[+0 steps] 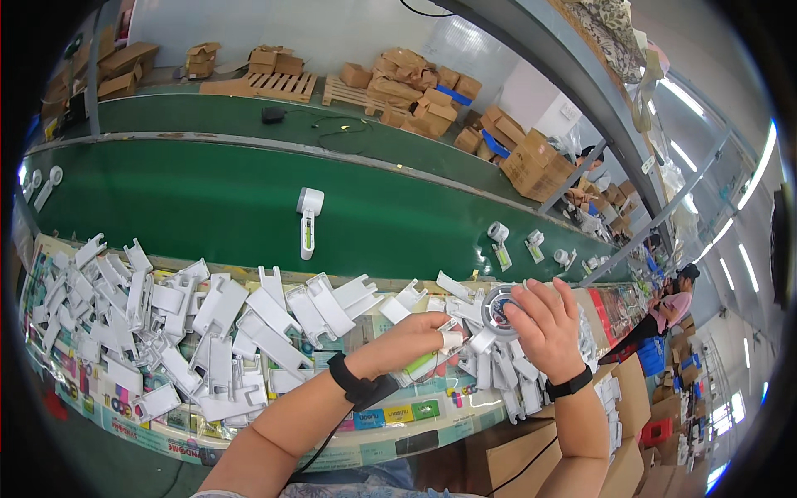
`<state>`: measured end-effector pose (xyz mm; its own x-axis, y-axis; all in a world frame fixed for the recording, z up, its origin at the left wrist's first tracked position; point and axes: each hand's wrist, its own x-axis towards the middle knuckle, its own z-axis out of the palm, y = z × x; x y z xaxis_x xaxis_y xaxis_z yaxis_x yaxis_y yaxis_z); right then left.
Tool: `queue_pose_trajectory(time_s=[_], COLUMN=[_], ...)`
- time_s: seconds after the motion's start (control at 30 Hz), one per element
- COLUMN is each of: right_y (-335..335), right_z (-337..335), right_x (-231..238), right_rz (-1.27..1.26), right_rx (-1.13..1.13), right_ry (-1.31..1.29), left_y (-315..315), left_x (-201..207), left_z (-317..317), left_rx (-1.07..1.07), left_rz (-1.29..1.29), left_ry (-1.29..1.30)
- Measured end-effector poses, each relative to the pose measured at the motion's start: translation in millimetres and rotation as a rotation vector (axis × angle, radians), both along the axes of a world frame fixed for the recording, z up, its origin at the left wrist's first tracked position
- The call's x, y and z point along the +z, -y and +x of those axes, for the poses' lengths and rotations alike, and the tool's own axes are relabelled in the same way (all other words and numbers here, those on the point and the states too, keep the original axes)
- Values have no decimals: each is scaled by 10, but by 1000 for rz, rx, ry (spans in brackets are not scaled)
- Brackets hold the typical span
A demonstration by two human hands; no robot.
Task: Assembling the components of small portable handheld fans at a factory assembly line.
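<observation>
A white handheld fan [480,340] is between my two hands, its round head [499,309] up and to the right, with dark parts inside the ring. My left hand [407,342] is closed around its handle, where a green strip [421,362] shows in the opening; white tape wraps one fingertip. My right hand [545,326] grips the head's right side, thumb over the ring and the other fingers raised along the edge. Black bands circle both wrists. White plastic handle covers [274,328] lie heaped left of my hands, and more [502,373] lie beneath the fan.
Beyond the table runs a green conveyor belt [191,199] carrying a similar fan [308,217] and several others farther right. Open cardboard boxes [523,461] stand at my right. Another person [671,303] is at the far right. A metal frame [581,91] slants overhead.
</observation>
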<state>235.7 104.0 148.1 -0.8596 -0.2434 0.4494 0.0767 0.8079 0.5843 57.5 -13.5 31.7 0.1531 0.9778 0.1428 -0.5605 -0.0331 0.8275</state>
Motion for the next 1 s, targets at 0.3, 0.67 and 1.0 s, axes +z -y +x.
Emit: queue_pose_trajectory(time_s=[0.3,0.67,1.0], right_y=[-10,79,69], right_z=[13,-50,-203], right_x=[-16,-10,346], right_rz=[34,66,-919], right_rx=[-28,-50,-98], right_ry=[9,71,595], left_y=[25,23,80], left_x=[30,-59,31], left_z=[26,79,107], left_rx=[95,295,725], left_rz=[39,-28,261], left_ry=[-164,-433,-1197])
